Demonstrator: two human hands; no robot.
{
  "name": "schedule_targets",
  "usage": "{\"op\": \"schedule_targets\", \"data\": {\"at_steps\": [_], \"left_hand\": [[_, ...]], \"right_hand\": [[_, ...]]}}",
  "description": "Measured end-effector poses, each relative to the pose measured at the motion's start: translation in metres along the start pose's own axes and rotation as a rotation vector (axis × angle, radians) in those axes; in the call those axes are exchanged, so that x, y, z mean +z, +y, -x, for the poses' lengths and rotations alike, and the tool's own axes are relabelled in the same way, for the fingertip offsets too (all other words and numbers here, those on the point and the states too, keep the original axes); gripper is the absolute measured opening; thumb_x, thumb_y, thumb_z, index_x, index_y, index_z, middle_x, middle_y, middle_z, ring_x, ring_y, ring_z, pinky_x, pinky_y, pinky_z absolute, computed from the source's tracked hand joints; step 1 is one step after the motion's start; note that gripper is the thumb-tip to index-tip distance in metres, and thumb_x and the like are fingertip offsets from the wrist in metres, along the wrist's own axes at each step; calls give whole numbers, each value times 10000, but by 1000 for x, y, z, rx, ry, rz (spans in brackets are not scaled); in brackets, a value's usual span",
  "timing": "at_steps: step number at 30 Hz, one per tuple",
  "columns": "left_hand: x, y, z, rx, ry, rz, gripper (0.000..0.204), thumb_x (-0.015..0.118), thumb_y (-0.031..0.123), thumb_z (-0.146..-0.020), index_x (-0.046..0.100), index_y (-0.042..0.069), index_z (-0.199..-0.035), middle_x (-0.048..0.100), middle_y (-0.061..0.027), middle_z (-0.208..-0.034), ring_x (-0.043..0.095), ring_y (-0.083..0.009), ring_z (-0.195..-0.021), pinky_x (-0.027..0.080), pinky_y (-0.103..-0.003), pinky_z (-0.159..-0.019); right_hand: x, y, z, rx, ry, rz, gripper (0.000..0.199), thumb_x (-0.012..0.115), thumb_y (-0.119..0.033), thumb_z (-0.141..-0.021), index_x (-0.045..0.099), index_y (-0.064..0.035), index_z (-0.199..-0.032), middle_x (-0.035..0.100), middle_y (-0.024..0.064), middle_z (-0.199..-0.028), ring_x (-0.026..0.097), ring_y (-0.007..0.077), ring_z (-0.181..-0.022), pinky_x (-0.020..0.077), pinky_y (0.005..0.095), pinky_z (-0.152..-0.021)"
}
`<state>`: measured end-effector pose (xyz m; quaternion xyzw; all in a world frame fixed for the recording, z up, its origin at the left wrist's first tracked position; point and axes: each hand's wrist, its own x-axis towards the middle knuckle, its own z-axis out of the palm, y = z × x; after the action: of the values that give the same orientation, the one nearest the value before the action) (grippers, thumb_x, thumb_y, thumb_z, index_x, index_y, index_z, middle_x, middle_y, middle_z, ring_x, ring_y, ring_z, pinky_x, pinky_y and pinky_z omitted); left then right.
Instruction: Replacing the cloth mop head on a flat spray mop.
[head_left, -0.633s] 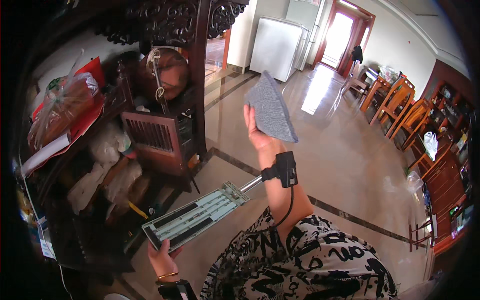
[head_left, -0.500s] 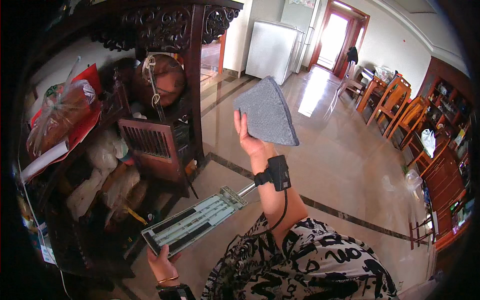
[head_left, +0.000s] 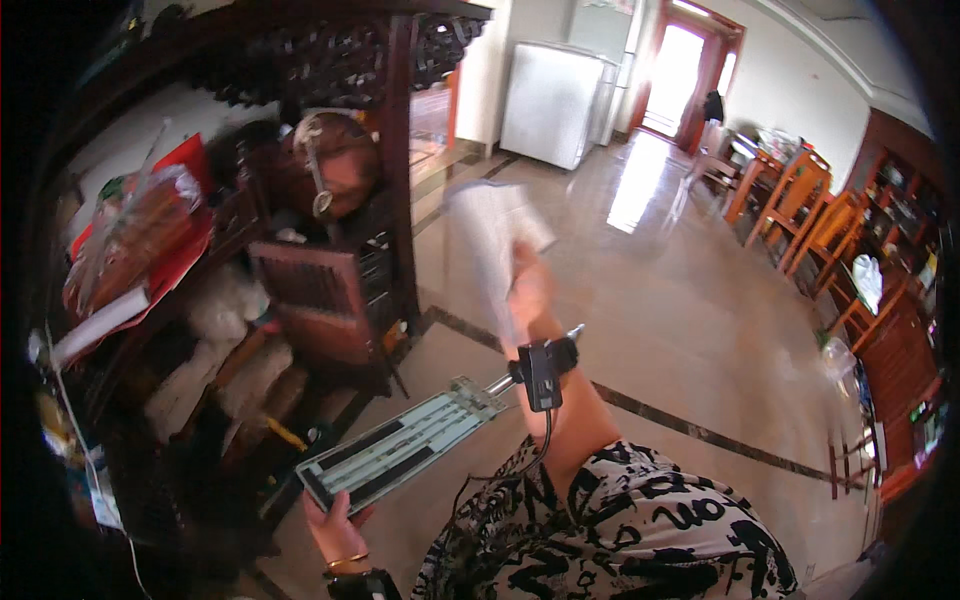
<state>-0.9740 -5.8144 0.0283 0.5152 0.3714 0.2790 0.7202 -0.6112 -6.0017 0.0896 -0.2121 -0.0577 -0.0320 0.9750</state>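
In my left hand [head_left: 338, 528] is the end of a flat mop head [head_left: 412, 442], a long pale-green plate with dark strips, tilted up to the right. Its metal pole passes behind my right forearm, so most of the pole is hidden. Higher up, my right hand [head_left: 530, 285] is closed on a mop pad [head_left: 490, 235], which is smeared by motion and shows a pale, whitish side. Pad and plate are apart. A black device is strapped on my right wrist, with a cable running down from it.
Dark carved wooden furniture [head_left: 395, 180] stands at left, with bags and a red package [head_left: 140, 240] on it. A small wooden door panel [head_left: 315, 300] is near the mop. Far off is a white fridge-like cabinet [head_left: 550, 105]; wooden chairs [head_left: 790, 200] line the right over a tiled floor.
My right hand has turned the mop pad over, from its grey fuzzy side to its pale side, and the pad has shifted slightly left and down. My left hand still holds the mop head.
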Motion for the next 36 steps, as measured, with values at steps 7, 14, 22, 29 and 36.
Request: {"op": "schedule_targets", "data": {"at_steps": [7, 14, 22, 29, 36], "left_hand": [[14, 13, 8, 116, -114, 2, 731, 436, -77, -879, 155, 226, -1483, 335, -77, -1422, 550, -231, -1073, 572, -327, -665], [-14, -1, 0, 62, -72, -57, 237, 546, 43, -908, 562, 61, -1144, 525, -56, -1152, 577, -169, -930, 593, -338, -665], [-12, 6, 8, 169, -142, -73, 380, 558, 356, -930, 599, 2, -1063, 605, -78, -1005, 614, -182, -844, 586, -335, -660], [-13, 11, 11, 339, -122, -187, 428, 733, 323, -814, 634, -53, -993, 648, -37, -863, 550, -96, -783, 455, -233, -729], [-10, 17, 15, 211, -113, -72, 298, 685, 222, -868, 651, -31, -1022, 665, -17, -910, 540, -60, -814, 454, -215, -728]], "right_hand": [[68, -33, 68, -220, 75, 213, 397, 556, -123, -913, 423, -21, -1273, 539, 125, -1206, 559, 259, -1075, 495, 406, -885], [89, -6, 109, -295, -114, 273, 410, 559, -140, -918, 390, -14, -1271, 516, 126, -1210, 527, 237, -1090, 444, 375, -922], [85, 37, 154, -273, -304, 371, 340, 540, -136, -934, 429, -10, -1230, 533, 110, -1208, 529, 207, -1078, 419, 339, -932], [69, 67, 173, -236, -410, 459, 330, 528, -137, -942, 422, -8, -1228, 530, 119, -1206, 519, 204, -1084, 407, 337, -941], [62, 68, 180, -106, -391, 409, 356, 536, -116, -928, 416, -34, -1253, 517, 114, -1225, 505, 220, -1112, 403, 361, -956]]}}
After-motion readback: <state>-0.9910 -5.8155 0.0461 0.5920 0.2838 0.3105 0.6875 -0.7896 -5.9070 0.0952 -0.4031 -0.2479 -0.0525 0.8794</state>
